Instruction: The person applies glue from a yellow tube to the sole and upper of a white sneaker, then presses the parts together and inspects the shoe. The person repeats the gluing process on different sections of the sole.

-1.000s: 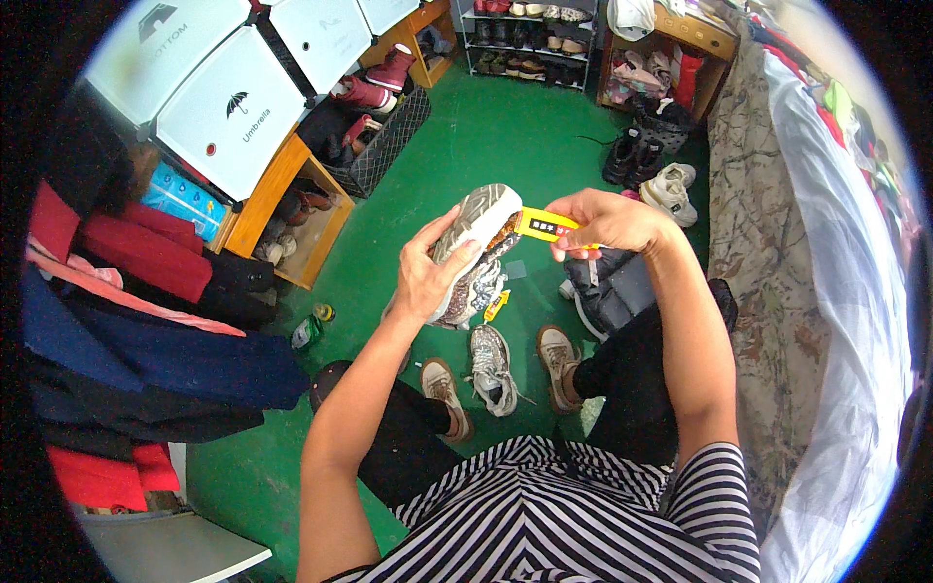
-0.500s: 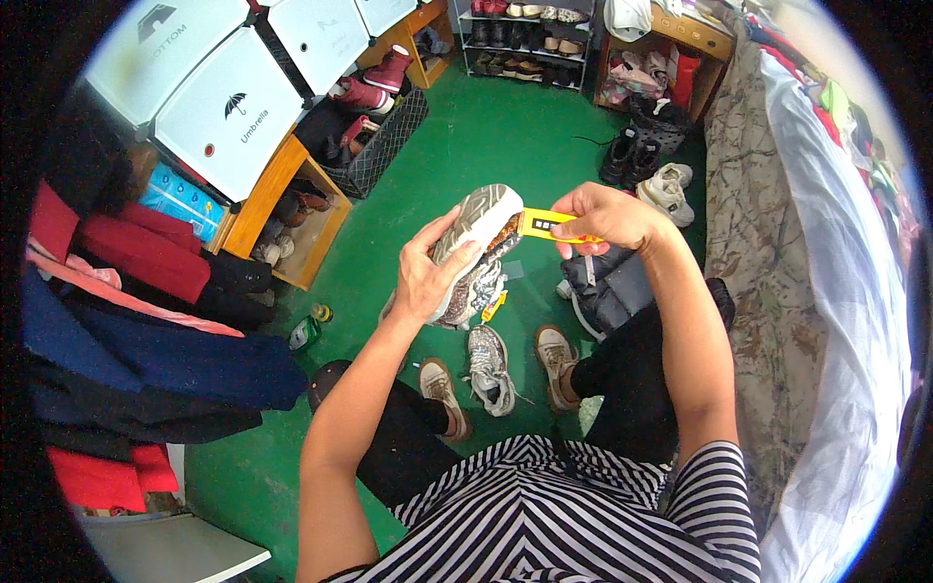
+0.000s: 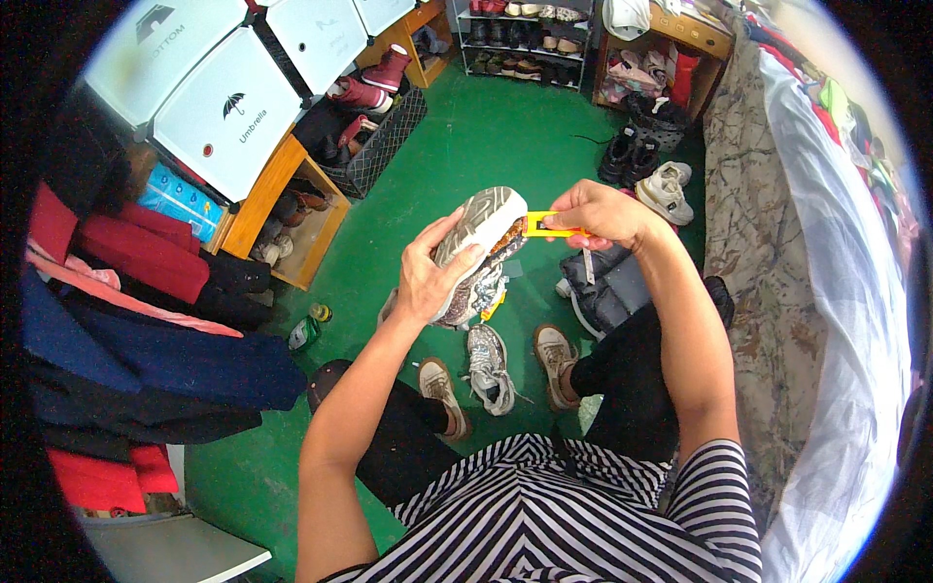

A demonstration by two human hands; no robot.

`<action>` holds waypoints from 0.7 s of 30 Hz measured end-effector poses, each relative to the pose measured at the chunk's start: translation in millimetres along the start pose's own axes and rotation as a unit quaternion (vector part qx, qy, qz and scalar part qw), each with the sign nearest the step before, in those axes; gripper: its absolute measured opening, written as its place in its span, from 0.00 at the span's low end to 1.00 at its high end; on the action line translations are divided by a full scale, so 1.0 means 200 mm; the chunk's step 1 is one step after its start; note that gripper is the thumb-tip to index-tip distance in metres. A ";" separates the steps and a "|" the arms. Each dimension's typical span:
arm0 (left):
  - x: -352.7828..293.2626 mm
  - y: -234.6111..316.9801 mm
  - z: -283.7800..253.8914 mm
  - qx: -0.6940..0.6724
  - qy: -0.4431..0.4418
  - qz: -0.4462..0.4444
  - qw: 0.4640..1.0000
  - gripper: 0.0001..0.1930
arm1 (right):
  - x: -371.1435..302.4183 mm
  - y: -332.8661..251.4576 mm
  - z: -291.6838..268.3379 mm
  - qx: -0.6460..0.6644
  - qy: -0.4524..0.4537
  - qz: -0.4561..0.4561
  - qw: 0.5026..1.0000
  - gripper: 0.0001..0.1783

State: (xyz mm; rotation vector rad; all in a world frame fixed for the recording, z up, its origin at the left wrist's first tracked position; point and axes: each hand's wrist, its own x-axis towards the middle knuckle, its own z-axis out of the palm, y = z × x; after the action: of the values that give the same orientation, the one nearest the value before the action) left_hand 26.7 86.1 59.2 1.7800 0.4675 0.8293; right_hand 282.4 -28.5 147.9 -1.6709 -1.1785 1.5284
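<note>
My left hand (image 3: 428, 277) is wrapped round a patterned grey and white sneaker (image 3: 486, 219), held up with its sole partly turned upward. In my right hand (image 3: 598, 212) is a flat yellow piece with a dark label (image 3: 554, 225), pinched between thumb and fingers. Its kind I cannot make out. The yellow end meets the sneaker's toe edge, where a brownish-orange strip shows between sole and upper. Below, between my feet, a matching sneaker (image 3: 489, 369) lies on the floor with its laces loose. Another small yellow item (image 3: 494, 306) shows just under the held sneaker.
Around the green floor (image 3: 496, 126) are a dark folded garment (image 3: 612, 282), a green bottle (image 3: 305, 333), white sneakers (image 3: 667, 191) and black shoes (image 3: 627, 155). Clothes (image 3: 175, 350) hang at left, a black basket (image 3: 379, 146) stands beyond, and a bed (image 3: 748, 291) runs along the right.
My right hand has shifted slightly left and up toward the sneaker's toe, and less of the yellow piece shows. The sneaker in my left hand has barely moved.
</note>
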 end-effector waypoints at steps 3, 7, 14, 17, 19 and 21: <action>0.00 0.01 0.01 -0.003 0.003 0.000 1.000 0.33 | 0.02 0.02 -0.01 -0.005 -0.008 -0.004 1.000 0.15; 0.00 0.02 0.01 0.010 0.006 0.004 1.000 0.33 | 0.04 0.06 -0.01 -0.040 -0.017 0.002 0.999 0.18; 0.00 0.01 0.01 0.007 0.021 0.006 1.000 0.34 | 0.05 0.09 0.01 -0.076 -0.026 -0.014 0.997 0.19; 0.00 0.02 0.01 0.016 -0.001 -0.006 1.000 0.33 | 0.05 0.07 0.03 -0.074 -0.025 -0.040 0.996 0.18; 0.00 0.01 0.01 0.028 -0.002 0.000 1.000 0.33 | 0.06 0.07 0.03 -0.077 -0.027 -0.044 0.996 0.17; 0.01 0.01 0.01 0.025 0.001 0.001 1.000 0.34 | 0.06 0.07 0.02 -0.081 -0.020 -0.037 0.996 0.17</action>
State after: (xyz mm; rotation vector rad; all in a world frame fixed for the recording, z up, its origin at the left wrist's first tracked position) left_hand 28.9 84.3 61.8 1.8262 0.4931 0.8272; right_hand 280.5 -24.8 130.4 -1.6864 -1.4014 1.4604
